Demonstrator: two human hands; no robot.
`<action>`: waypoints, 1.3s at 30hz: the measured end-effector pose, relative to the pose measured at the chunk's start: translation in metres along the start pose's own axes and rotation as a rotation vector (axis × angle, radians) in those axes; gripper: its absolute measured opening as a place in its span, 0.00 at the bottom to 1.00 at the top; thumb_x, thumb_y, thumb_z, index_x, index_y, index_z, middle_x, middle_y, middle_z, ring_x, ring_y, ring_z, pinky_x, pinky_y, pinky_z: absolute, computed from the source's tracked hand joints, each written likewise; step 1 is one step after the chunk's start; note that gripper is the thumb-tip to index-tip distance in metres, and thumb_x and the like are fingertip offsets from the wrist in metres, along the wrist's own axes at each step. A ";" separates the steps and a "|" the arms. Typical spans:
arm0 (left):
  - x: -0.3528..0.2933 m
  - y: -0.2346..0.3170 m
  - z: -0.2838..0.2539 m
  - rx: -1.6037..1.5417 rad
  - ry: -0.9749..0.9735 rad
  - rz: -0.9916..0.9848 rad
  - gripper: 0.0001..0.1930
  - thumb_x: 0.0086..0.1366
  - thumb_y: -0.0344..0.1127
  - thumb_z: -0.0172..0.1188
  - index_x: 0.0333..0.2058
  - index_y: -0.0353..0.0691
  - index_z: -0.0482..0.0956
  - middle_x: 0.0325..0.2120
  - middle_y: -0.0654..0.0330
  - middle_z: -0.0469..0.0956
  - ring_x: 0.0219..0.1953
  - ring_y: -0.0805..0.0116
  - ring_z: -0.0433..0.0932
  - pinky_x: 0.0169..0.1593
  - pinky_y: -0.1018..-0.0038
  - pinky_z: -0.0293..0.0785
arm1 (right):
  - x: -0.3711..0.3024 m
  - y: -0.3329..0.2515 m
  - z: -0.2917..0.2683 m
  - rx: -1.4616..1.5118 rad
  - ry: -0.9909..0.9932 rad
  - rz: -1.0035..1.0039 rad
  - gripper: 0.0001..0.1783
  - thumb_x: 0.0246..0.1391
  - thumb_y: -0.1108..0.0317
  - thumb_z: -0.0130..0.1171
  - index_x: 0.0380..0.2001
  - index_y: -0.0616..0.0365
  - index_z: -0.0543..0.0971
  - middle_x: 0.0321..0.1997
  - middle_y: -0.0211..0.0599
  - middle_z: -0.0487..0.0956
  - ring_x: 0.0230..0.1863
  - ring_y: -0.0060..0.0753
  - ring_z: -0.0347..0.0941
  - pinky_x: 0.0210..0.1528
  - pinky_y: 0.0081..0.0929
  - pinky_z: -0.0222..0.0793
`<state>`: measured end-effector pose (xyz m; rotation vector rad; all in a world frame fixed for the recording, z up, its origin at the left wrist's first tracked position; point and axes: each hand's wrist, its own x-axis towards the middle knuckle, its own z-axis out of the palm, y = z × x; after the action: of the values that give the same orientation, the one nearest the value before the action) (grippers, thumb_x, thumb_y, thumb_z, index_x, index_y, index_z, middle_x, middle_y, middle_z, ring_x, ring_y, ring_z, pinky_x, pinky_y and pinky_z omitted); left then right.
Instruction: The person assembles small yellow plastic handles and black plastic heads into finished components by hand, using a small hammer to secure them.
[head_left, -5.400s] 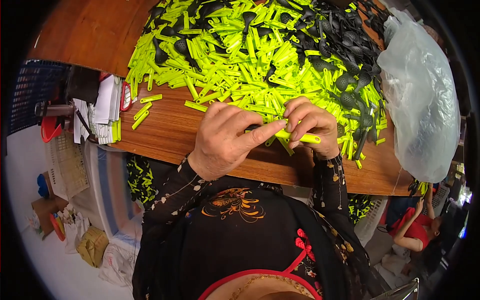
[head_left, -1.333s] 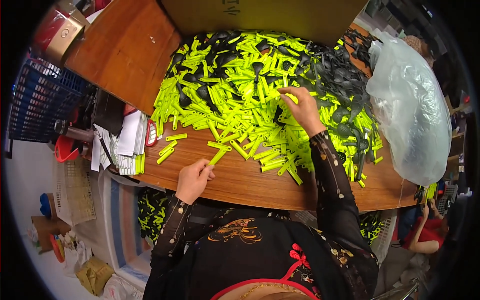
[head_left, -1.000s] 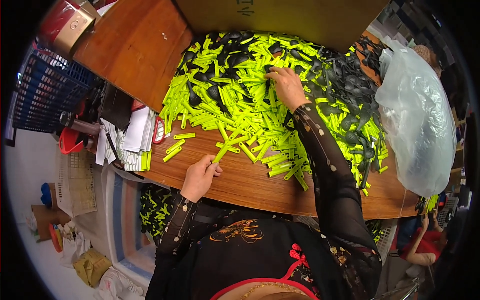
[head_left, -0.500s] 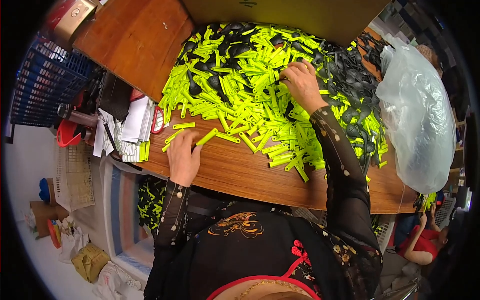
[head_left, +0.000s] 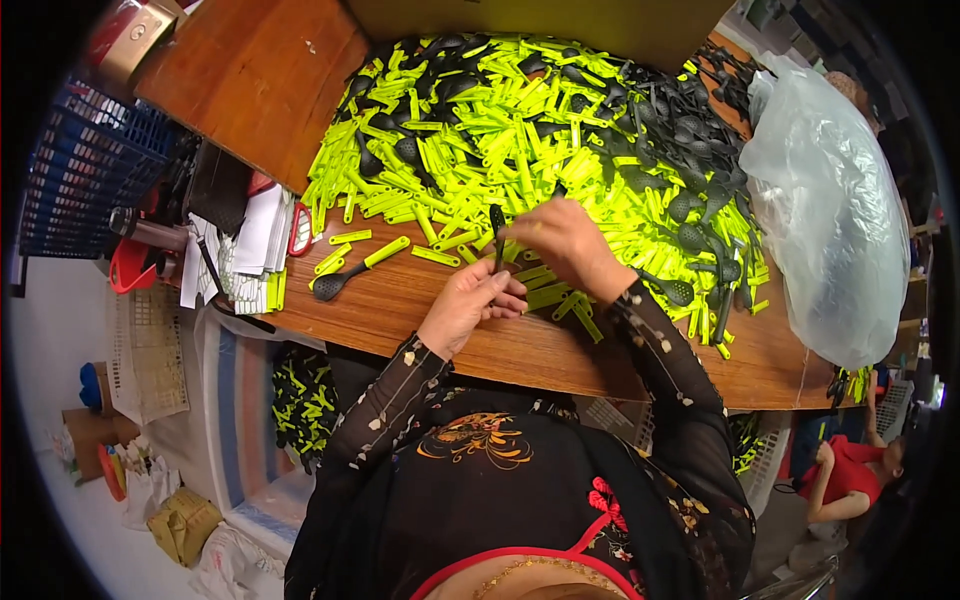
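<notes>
Over the front of the wooden table, my left hand [head_left: 474,306] pinches the dark stem of a black spoon head [head_left: 497,222], which stands upright and shows only narrowly. My right hand [head_left: 568,245] is beside its upper part, with fingers blurred by motion; whether they grip it is unclear. Left of my hands lies a black perforated spoon with a lime-green handle [head_left: 362,268], joined together. Beyond both hands spreads a large heap of lime-green handles [head_left: 470,165], mixed with black spoon heads [head_left: 690,207], densest on the right.
A wooden panel [head_left: 255,85] and a cardboard wall [head_left: 540,18] bound the heap. A clear plastic bag [head_left: 828,220] bulges at the right. Papers [head_left: 262,232], red-handled scissors [head_left: 301,230] and a blue crate [head_left: 85,175] are at the left. A person in red [head_left: 845,475] sits far right.
My left hand has moved right, leaving a handled black spoon on the table where it was. My right hand has come back from the heap toward it, and a black spoon head is now between them.
</notes>
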<state>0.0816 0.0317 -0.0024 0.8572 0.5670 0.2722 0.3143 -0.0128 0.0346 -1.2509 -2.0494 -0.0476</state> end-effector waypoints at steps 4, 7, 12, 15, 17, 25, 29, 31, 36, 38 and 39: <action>0.000 0.005 0.008 -0.028 0.111 0.003 0.15 0.79 0.40 0.53 0.56 0.39 0.72 0.53 0.51 0.80 0.50 0.63 0.84 0.51 0.72 0.81 | 0.004 0.060 0.021 -0.083 0.154 0.379 0.16 0.55 0.65 0.68 0.47 0.52 0.83 0.37 0.37 0.85 0.40 0.46 0.80 0.43 0.42 0.75; -0.002 -0.002 0.001 -0.038 0.173 0.077 0.14 0.79 0.40 0.53 0.56 0.40 0.73 0.55 0.52 0.80 0.53 0.63 0.83 0.55 0.71 0.79 | 0.028 0.075 0.032 -0.216 -0.001 0.498 0.23 0.54 0.58 0.71 0.52 0.53 0.80 0.34 0.35 0.85 0.37 0.46 0.80 0.41 0.41 0.75; -0.007 0.007 -0.003 -0.072 0.162 0.068 0.13 0.79 0.39 0.52 0.55 0.39 0.74 0.57 0.54 0.79 0.56 0.64 0.81 0.57 0.69 0.77 | 0.025 0.101 0.029 0.110 -0.087 0.748 0.27 0.54 0.60 0.69 0.56 0.56 0.79 0.35 0.38 0.86 0.36 0.42 0.83 0.41 0.38 0.77; -0.003 0.003 -0.003 -0.107 0.150 0.061 0.14 0.79 0.39 0.52 0.55 0.39 0.74 0.57 0.53 0.79 0.56 0.63 0.81 0.58 0.68 0.77 | 0.017 0.093 0.016 0.274 -0.047 0.818 0.24 0.56 0.61 0.67 0.55 0.55 0.81 0.35 0.39 0.85 0.37 0.37 0.83 0.44 0.33 0.77; 0.004 -0.002 -0.001 -0.140 0.144 0.058 0.13 0.79 0.39 0.52 0.55 0.39 0.74 0.56 0.54 0.79 0.55 0.63 0.81 0.58 0.65 0.79 | 0.014 0.082 0.007 0.224 -0.051 0.779 0.20 0.57 0.61 0.66 0.52 0.54 0.83 0.36 0.39 0.86 0.37 0.37 0.83 0.43 0.33 0.77; 0.003 0.002 -0.004 -0.159 0.214 0.132 0.15 0.79 0.39 0.52 0.57 0.39 0.72 0.53 0.55 0.80 0.54 0.63 0.82 0.55 0.66 0.81 | -0.016 0.021 -0.018 0.115 -0.337 0.194 0.10 0.52 0.70 0.68 0.40 0.52 0.85 0.43 0.35 0.83 0.47 0.43 0.78 0.50 0.39 0.75; 0.002 0.002 -0.002 -0.160 0.231 0.145 0.15 0.79 0.39 0.52 0.57 0.39 0.71 0.52 0.56 0.80 0.54 0.64 0.81 0.56 0.66 0.80 | -0.026 0.016 -0.006 -0.107 -0.355 0.208 0.13 0.50 0.69 0.69 0.41 0.51 0.83 0.40 0.34 0.81 0.48 0.43 0.77 0.51 0.37 0.74; 0.003 0.000 0.000 -0.167 0.215 0.135 0.15 0.79 0.39 0.52 0.57 0.40 0.72 0.52 0.56 0.80 0.54 0.64 0.81 0.56 0.66 0.80 | -0.026 0.024 -0.001 -0.103 -0.309 0.184 0.14 0.50 0.70 0.68 0.42 0.52 0.82 0.38 0.36 0.80 0.46 0.44 0.77 0.49 0.39 0.75; 0.007 0.002 0.009 -0.173 0.198 0.104 0.15 0.79 0.37 0.52 0.58 0.38 0.72 0.53 0.52 0.80 0.55 0.61 0.81 0.56 0.64 0.81 | -0.027 0.029 -0.002 0.074 -0.048 0.365 0.11 0.59 0.71 0.65 0.44 0.56 0.80 0.41 0.36 0.82 0.38 0.37 0.79 0.42 0.30 0.75; 0.014 0.002 0.017 -0.198 0.175 0.092 0.15 0.79 0.37 0.52 0.58 0.38 0.72 0.53 0.51 0.80 0.55 0.61 0.81 0.56 0.64 0.81 | -0.025 0.026 -0.005 0.259 -0.043 0.619 0.10 0.62 0.70 0.64 0.46 0.57 0.78 0.42 0.34 0.82 0.37 0.29 0.78 0.41 0.25 0.74; 0.018 0.004 0.022 -0.196 0.169 0.091 0.15 0.79 0.37 0.52 0.58 0.38 0.72 0.53 0.51 0.80 0.55 0.61 0.81 0.56 0.64 0.81 | -0.025 0.025 -0.008 0.451 -0.036 0.868 0.09 0.66 0.69 0.62 0.47 0.57 0.77 0.43 0.31 0.82 0.37 0.21 0.77 0.40 0.20 0.72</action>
<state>0.1083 0.0281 0.0053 0.6742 0.6476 0.4792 0.3449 -0.0218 0.0173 -1.7117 -1.2787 0.7902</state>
